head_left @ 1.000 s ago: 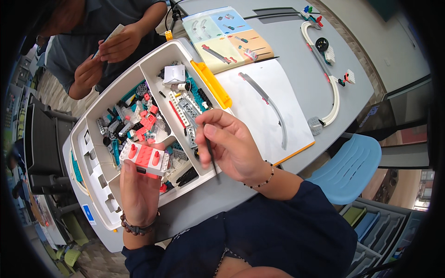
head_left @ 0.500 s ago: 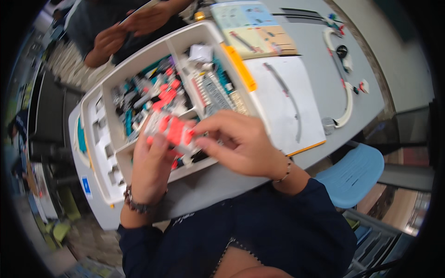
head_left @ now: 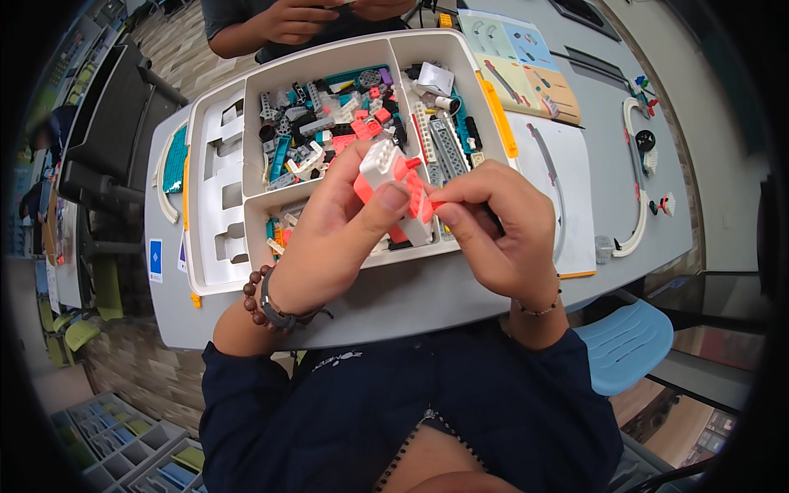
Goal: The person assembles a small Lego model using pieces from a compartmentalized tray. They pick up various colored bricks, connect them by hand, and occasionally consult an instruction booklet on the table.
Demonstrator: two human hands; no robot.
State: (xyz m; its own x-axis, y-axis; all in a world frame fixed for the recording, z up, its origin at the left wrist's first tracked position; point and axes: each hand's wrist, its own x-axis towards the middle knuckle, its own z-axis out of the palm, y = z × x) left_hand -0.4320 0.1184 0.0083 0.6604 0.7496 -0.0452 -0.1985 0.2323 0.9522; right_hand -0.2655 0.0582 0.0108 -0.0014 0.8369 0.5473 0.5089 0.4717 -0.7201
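Just above the front of the parts tray, my left hand [head_left: 329, 230] is closed round a white and coral brick model [head_left: 404, 185], its thumb pressed on the near side. Studs show on the model's white top, and a small red peg sticks out near it. My right hand [head_left: 505, 226] pinches a small coral piece at the model's right side with thumb and forefinger. Whether that piece is fixed to the model, I cannot tell. My left palm and fingers hide the model's left part.
The white parts tray [head_left: 215, 287] holds loose bricks, beams and wheels. To its right lie an open instruction booklet [head_left: 567, 177] and a curved white and grey assembly [head_left: 631, 164]. Across the table are another person's hands [head_left: 300, 20]. A blue chair [head_left: 629, 349] stands at the right.
My view has shifted, and the tray appears straighter. The model has turned in my left hand, its white studded top now showing more. My right fingers remain at its right side.
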